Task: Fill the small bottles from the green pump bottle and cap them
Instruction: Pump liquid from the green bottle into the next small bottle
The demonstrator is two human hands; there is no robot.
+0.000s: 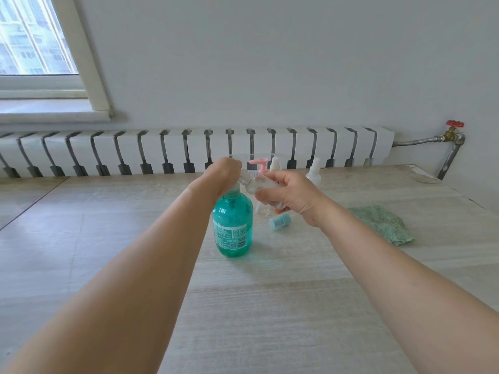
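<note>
Left hand presses down on green pump bottle, mid-table; finger position hidden. Right hand grips clear small bottle tilted, mouth at nozzle. Advice: keep mouth under spout, pump slowly. Blue cap lies beside.

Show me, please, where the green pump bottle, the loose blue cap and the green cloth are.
Green pump bottle [232,228]: head view, on its labelled body.
Blue cap [279,221]: head view, on its side, lying on the table.
Green cloth [383,222]: head view, on its middle.
</note>
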